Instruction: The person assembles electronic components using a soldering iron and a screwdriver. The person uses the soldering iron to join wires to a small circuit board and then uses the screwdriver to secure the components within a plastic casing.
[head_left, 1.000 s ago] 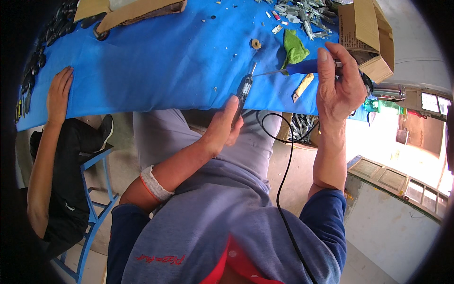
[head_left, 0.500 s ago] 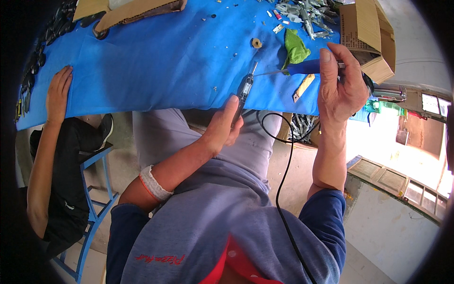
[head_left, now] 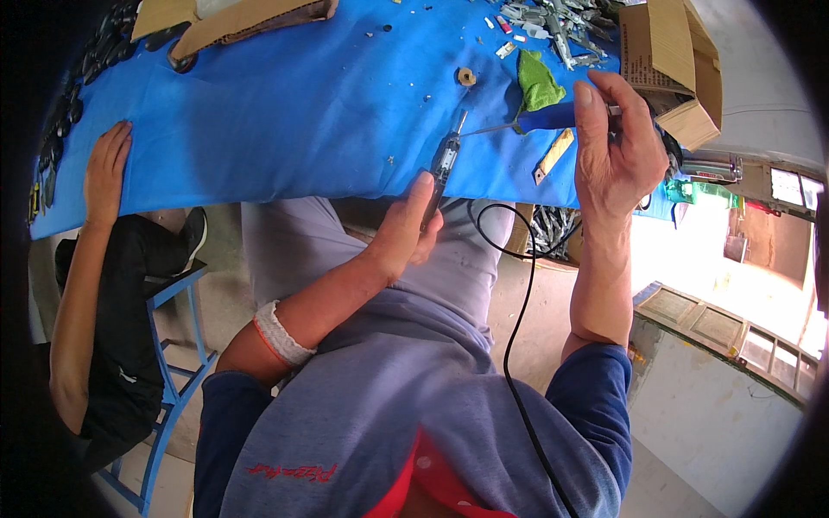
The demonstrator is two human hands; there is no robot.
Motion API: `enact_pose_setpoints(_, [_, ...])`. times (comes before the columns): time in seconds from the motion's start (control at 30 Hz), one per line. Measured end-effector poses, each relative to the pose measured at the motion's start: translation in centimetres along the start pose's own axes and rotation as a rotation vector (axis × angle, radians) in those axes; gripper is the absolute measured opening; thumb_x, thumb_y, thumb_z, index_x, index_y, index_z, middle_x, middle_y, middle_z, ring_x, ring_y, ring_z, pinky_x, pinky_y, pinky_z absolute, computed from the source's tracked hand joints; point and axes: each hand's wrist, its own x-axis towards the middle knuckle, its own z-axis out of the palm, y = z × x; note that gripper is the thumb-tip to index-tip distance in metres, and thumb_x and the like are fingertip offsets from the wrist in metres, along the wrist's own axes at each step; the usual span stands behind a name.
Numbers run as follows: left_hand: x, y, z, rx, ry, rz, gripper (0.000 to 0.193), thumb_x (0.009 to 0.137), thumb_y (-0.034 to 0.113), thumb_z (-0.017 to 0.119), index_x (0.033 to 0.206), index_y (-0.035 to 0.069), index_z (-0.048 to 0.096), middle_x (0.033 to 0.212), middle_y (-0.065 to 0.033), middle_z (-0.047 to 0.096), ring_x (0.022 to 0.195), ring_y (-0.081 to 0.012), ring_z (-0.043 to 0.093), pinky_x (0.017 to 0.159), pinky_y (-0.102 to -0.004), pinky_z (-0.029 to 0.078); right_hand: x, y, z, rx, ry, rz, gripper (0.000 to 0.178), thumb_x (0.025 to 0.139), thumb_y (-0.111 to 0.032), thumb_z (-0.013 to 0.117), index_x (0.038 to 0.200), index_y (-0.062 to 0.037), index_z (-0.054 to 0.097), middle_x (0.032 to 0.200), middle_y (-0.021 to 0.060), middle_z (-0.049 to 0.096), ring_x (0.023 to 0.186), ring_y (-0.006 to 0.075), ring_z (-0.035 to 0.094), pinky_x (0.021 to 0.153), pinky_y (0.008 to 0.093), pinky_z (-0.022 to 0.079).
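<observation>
Operator: Here we go, hands apart! My left hand point(head_left: 406, 229) is wrapped around the lower end of a slim black housing point(head_left: 445, 164); my right hand point(head_left: 617, 155) is closed on a blue-handled screwdriver point(head_left: 548, 117).

Spotter: How far open are they?

Operator: Left, barely: thumb along the housing, fingers curled beneath. Right, thumb and forefinger pinch the handle; the other fingers curl in, and whether they touch it I can't tell.

Spotter: Why grip so low?

Operator: To leave the upper part bare for the screwdriver, I'd judge. A thin metal rod point(head_left: 463, 119) juts from the top, and the screwdriver's tip comes in from the right, touching or just beside the housing; I can't say which.

Spotter: And where's the housing?

Operator: At the near edge of the blue tablecloth point(head_left: 302, 129), close to my body, probably for steadiness.

Spotter: Further out?

Operator: Green rag point(head_left: 540, 82) just beyond the handle, tan strip point(head_left: 554, 157) beside my right hand, both seemingly placed within reach. Beyond, a heap of metal parts point(head_left: 566, 30) near a cardboard box point(head_left: 673, 60). Far left, a co-worker's hand point(head_left: 109, 168) rests on the cloth.
</observation>
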Motion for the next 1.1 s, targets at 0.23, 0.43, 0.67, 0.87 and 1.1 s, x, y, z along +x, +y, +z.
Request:
enact_pose_setpoints(0.23, [-0.1, 0.1, 0.3, -0.015, -0.001, -0.010, 0.063, 0.085, 0.071, 0.037, 0.061, 0.013, 0.039, 0.040, 0.0027, 0.027, 0.033, -0.0103, 0.023, 0.037, -0.0270, 0.021, 0.7, -0.3, 0.4, 0.062, -0.045, 0.021, 0.022, 0.083, -0.015, 0.070, 0.100, -0.0008, 0.066, 0.073, 0.0060, 0.062, 0.058, 0.0077, 0.053, 0.051, 0.0196, 0.041])
enact_pose_setpoints(0.43, [-0.3, 0.3, 0.9, 0.009, 0.066, 0.001, 0.063, 0.085, 0.070, 0.036, 0.060, 0.013, 0.039, 0.040, 0.0022, 0.027, 0.033, -0.0105, 0.023, 0.038, -0.0271, 0.021, 1.1, -1.2, 1.6, 0.219, -0.027, 0.121, 0.025, 0.082, -0.014, 0.071, 0.103, -0.0021, 0.065, 0.072, 0.0027, 0.060, 0.059, 0.0050, 0.049, 0.053, 0.0177, 0.039])
enact_pose_setpoints(0.67, [-0.4, 0.4, 1.2, 0.021, 0.079, 0.016, 0.064, 0.085, 0.071, 0.036, 0.061, 0.013, 0.039, 0.040, 0.0022, 0.027, 0.033, -0.0104, 0.024, 0.038, -0.0270, 0.021, 1.2, -1.1, 2.2, 0.529, 0.022, 0.345, 0.018, 0.080, -0.011, 0.074, 0.089, -0.0005, 0.063, 0.073, 0.0006, 0.061, 0.062, 0.0034, 0.050, 0.054, 0.0149, 0.038])
enact_pose_setpoints(0.87, [-0.2, 0.0, 1.0, 0.028, 0.076, 0.003, 0.064, 0.085, 0.072, 0.035, 0.061, 0.013, 0.039, 0.041, 0.0024, 0.028, 0.034, -0.0101, 0.023, 0.038, -0.0268, 0.020, 1.6, -1.3, 1.6, 0.606, -0.076, 0.411, 0.022, 0.083, -0.018, 0.071, 0.094, 0.0002, 0.065, 0.075, 0.0003, 0.063, 0.064, 0.0033, 0.050, 0.055, 0.0173, 0.039])
enact_pose_setpoints(1.1, [-0.2, 0.2, 1.1, 0.018, 0.039, -0.007, 0.063, 0.086, 0.070, 0.035, 0.061, 0.013, 0.039, 0.042, 0.0017, 0.029, 0.034, -0.0101, 0.024, 0.038, -0.0267, 0.019, 1.5, -1.4, 1.3, 0.561, -0.122, 0.457, 0.026, 0.089, -0.026, 0.063, 0.095, -0.0005, 0.069, 0.084, 0.0036, 0.066, 0.070, 0.0074, 0.052, 0.064, 0.0201, 0.043])
